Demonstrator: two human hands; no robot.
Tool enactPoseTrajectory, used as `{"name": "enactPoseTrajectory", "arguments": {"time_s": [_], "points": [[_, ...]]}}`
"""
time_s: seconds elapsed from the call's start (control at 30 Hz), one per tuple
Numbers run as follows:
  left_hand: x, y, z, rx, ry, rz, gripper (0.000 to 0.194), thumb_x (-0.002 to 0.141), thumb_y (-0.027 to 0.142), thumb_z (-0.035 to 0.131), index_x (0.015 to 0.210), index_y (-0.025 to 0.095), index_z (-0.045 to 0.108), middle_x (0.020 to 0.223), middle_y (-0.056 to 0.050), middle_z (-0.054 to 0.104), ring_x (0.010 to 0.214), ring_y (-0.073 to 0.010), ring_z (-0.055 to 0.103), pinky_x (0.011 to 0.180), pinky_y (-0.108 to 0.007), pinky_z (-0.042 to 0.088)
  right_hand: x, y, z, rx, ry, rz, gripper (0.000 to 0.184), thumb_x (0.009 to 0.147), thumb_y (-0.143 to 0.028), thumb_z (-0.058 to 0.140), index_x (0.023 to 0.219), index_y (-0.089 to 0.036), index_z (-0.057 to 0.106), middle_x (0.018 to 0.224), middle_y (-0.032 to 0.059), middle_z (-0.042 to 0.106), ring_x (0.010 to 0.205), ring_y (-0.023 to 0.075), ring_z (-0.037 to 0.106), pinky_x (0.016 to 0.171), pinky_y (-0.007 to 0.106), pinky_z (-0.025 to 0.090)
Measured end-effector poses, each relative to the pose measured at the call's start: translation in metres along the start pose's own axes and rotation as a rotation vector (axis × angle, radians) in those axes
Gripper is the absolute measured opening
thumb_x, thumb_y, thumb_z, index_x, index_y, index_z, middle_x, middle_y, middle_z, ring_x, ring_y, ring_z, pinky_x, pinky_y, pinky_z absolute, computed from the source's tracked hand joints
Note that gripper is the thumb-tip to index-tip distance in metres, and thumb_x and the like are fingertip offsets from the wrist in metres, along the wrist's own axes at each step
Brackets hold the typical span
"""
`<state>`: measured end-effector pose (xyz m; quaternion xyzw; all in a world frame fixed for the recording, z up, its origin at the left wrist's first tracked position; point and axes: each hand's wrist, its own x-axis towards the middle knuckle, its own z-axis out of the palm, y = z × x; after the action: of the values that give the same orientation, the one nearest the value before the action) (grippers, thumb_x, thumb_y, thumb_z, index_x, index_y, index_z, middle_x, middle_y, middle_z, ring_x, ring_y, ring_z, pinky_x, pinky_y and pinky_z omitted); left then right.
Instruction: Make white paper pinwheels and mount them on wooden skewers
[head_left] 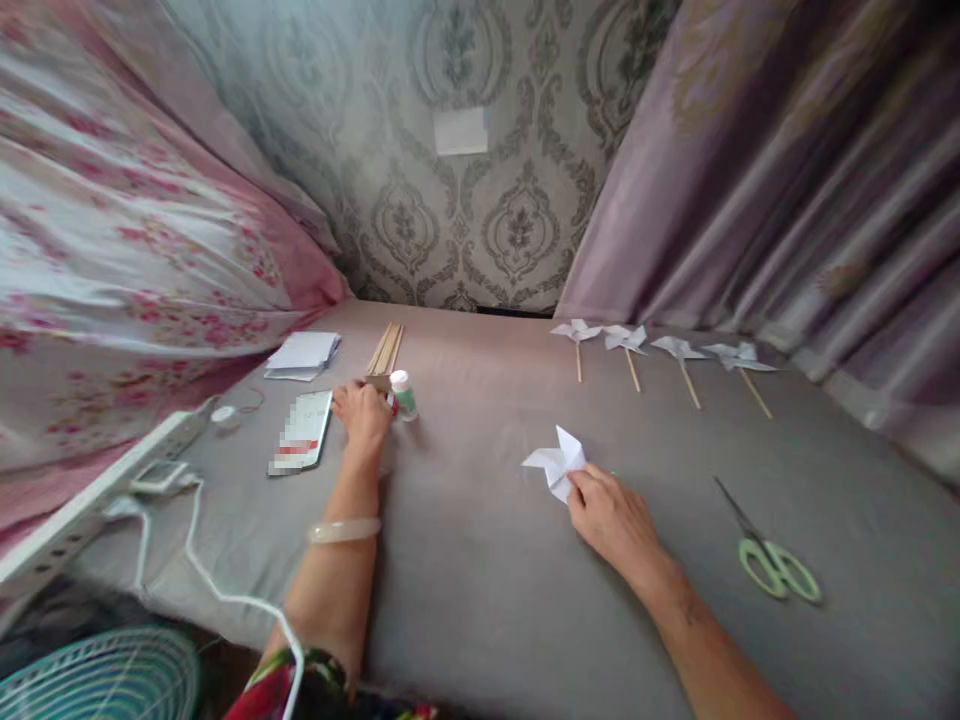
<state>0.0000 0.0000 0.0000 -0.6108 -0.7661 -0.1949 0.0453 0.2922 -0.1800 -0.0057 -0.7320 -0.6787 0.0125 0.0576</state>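
A white paper pinwheel is pinched in my right hand, its folded blades pointing up and left, just above the grey cloth. My left hand reaches down at the left, fingers bent together beside a small brown box; what the fingertips grip, if anything, is hidden. Several thin wooden sticks lie just beyond that hand. A small white-capped bottle with a green label stands at its right, and a phone lies at its left. A bit of something red shows between hand and bottle.
Several finished pinwheels on sticks lie in a row at the back right. Scissors with green handles rest at the right. A stack of white paper sits back left. A power strip and white cable run along the left edge.
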Motion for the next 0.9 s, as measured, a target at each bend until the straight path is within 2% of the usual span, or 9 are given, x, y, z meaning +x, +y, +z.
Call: {"name": "enactPoseTrajectory", "arguments": {"time_s": [0.2,0.3,0.4,0.5,0.57,0.63,0.7,0.8,0.9], "points": [[0.002,-0.003,0.002,-0.153,0.175,-0.047,0.027,0.084,0.024,0.043,0.092,0.012,0.066,0.112,-0.020,0.058,0.107,-0.0343,0.049,0.088,-0.047,0.039,-0.002,0.001,0.002,-0.001,0.021,-0.009,0.023,0.088,-0.014,0.042,0.084,-0.019,0.064,0.092,0.0051,0.066,0.089,0.0177,0.062,0.067,0.027,0.035],[0.009,-0.007,-0.003,-0.385,0.250,-0.140,0.023,0.084,0.025,0.044,0.089,0.013,0.063,0.097,-0.016,0.064,0.096,-0.0283,0.056,0.086,-0.042,0.041,-0.001,0.003,0.003,0.012,0.021,-0.013,0.023,0.088,-0.015,0.042,0.088,-0.019,0.065,0.095,0.0057,0.066,0.090,0.0183,0.062,0.068,0.027,0.036],[0.013,-0.006,-0.015,-0.708,0.322,-0.197,0.016,0.083,0.025,0.047,0.082,0.016,0.059,0.082,-0.008,0.065,0.078,-0.0194,0.059,0.077,-0.033,0.045,-0.001,0.004,0.003,0.013,0.011,-0.010,0.024,0.089,-0.017,0.042,0.090,-0.019,0.065,0.096,0.0061,0.066,0.091,0.0187,0.062,0.069,0.027,0.037],[0.009,0.006,-0.034,-0.978,0.417,-0.119,0.014,0.082,0.027,0.049,0.081,0.016,0.057,0.076,-0.003,0.063,0.065,-0.0126,0.056,0.067,-0.026,0.045,-0.001,0.003,0.001,0.012,-0.007,-0.014,0.025,0.089,-0.016,0.041,0.091,-0.019,0.066,0.095,0.0066,0.065,0.092,0.0190,0.061,0.071,0.027,0.038],[-0.002,0.022,-0.045,-1.101,0.430,-0.036,0.016,0.082,0.030,0.051,0.082,0.016,0.057,0.074,-0.002,0.063,0.062,-0.0105,0.055,0.062,-0.023,0.044,-0.001,0.002,-0.001,0.025,-0.016,-0.012,0.026,0.089,-0.016,0.041,0.093,-0.018,0.066,0.096,0.0071,0.065,0.093,0.0192,0.061,0.073,0.027,0.039],[-0.016,0.041,-0.050,-1.185,0.357,0.031,0.016,0.082,0.031,0.053,0.082,0.015,0.057,0.073,-0.001,0.063,0.061,-0.0098,0.054,0.060,-0.022,0.043,-0.001,0.002,-0.003,0.041,-0.029,-0.001,0.027,0.089,-0.015,0.040,0.096,-0.017,0.066,0.098,0.0079,0.065,0.094,0.0194,0.061,0.074,0.027,0.039],[-0.032,0.062,-0.047,-1.225,0.231,0.102,0.016,0.081,0.031,0.054,0.083,0.015,0.057,0.073,-0.002,0.063,0.062,-0.0101,0.055,0.061,-0.022,0.044,-0.001,0.002,-0.003,0.055,-0.044,0.016,0.029,0.089,-0.016,0.039,0.098,-0.018,0.067,0.100,0.0085,0.065,0.095,0.0195,0.061,0.075,0.028,0.040],[-0.054,0.089,-0.029,-1.189,0.045,0.220,0.014,0.082,0.029,0.054,0.083,0.016,0.057,0.075,-0.003,0.065,0.067,-0.0116,0.058,0.064,-0.023,0.044,-0.002,0.003,-0.005,0.066,-0.065,0.041,0.031,0.091,-0.018,0.038,0.102,-0.020,0.066,0.105,0.0089,0.065,0.099,0.0195,0.060,0.078,0.028,0.039],[-0.075,0.108,-0.005,-1.064,-0.150,0.336,0.012,0.083,0.026,0.052,0.084,0.017,0.059,0.077,-0.004,0.067,0.069,-0.0132,0.060,0.066,-0.025,0.044,-0.003,0.004,-0.008,0.066,-0.078,0.050,0.031,0.091,-0.019,0.037,0.103,-0.021,0.066,0.106,0.0081,0.065,0.101,0.0197,0.059,0.079,0.028,0.039]]}}
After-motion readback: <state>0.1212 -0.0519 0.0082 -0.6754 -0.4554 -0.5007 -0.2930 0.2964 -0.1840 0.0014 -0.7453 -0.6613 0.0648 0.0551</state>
